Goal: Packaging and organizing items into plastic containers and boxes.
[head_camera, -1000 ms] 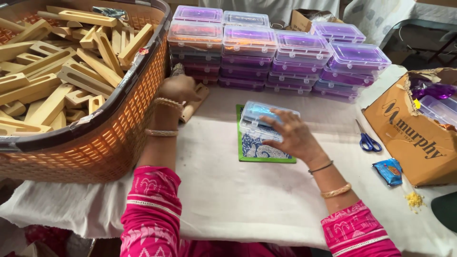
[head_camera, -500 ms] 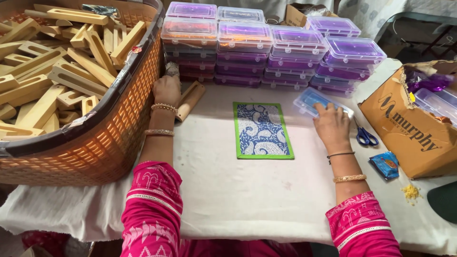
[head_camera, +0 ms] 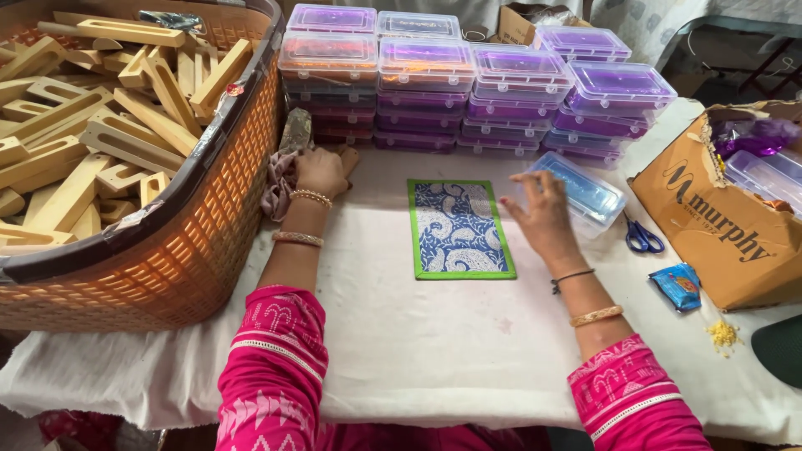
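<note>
The left hand [head_camera: 319,171] is curled at the foot of the basket [head_camera: 213,225], and its fingers are hidden against a bundle of cloth [head_camera: 280,179] and a wooden piece [head_camera: 349,155]; whether it grips anything cannot be told. The right hand [head_camera: 541,215] is spread wide, holding nothing, its fingertips at the near edge of a clear plastic box [head_camera: 581,194] lying at 2 o'clock from the mat. That box's contents blur to blue. The mat [head_camera: 459,228], blue patterned with a green border, lies flat between the 2 hands on the white cloth-covered table [head_camera: 418,351]. The basket is cut off at the left edge and heaped with wooden blocks [head_camera: 100,125]. At 12 o'clock stand stacks of purple-tinted boxes [head_camera: 476,88]. At 3 o'clock sit scissors [head_camera: 643,238], a small blue packet [head_camera: 678,286] and a torn cardboard carton [head_camera: 718,225], cut off by the frame. Yellow crumbs [head_camera: 723,334] lie near the table's right edge
</note>
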